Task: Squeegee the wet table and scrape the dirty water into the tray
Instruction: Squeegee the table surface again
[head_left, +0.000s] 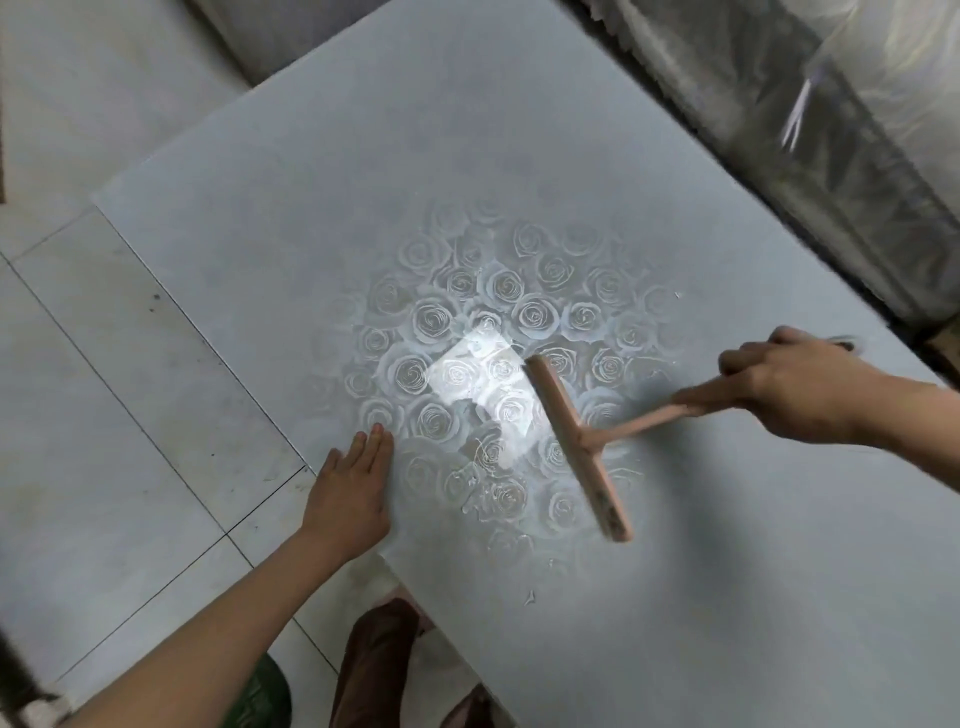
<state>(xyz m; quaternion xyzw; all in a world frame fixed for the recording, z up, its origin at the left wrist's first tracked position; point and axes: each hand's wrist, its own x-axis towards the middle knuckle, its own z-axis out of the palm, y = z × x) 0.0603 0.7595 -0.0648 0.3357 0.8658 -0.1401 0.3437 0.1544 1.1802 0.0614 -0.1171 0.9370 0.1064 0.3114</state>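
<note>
The squeegee (576, 447), gripped by the right hand (795, 384), lies right of the flat left hand (353, 493) on the table (311, 208).

The left hand (353, 488) lies flat, palm down, fingers straight and together, bare forearm reaching in from lower left. The right hand (789, 379), somewhat blurred, appears fisted round the squeegee handle (649, 422), its forearm entering from the right.

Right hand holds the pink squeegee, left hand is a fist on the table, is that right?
Not quite: the head view shows the left hand lying flat, fingers straight, on the table, not a fist. The right hand does hold the pink squeegee.
</note>
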